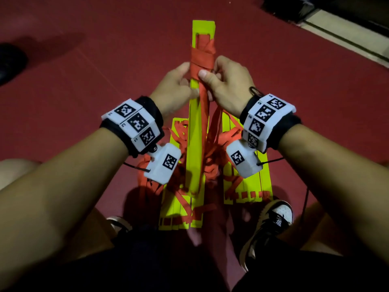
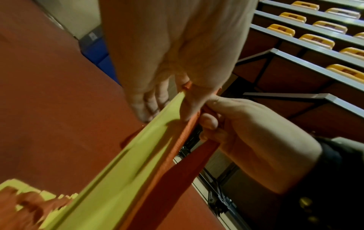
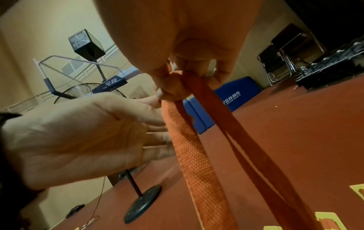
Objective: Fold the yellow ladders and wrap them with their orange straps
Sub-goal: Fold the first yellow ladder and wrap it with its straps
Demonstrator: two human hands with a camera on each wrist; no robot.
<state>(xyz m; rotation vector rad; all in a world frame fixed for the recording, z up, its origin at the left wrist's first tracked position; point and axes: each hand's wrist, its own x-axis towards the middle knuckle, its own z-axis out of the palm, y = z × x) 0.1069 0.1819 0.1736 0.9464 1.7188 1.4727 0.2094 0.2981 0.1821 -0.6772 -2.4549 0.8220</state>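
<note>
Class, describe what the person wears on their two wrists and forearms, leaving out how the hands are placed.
Each wrist carries a black cuff ringed by white blocks printed with black square codes. A white camera box with one such code hangs beneath each wrist, a thin black cable trailing from it. The forearms are bare, with no sleeves.

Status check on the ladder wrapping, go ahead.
Left hand grips the folded ladder. Right hand pinches the orange strap, wound partway near the far end. Loose straps trail below over more ladders.
</note>
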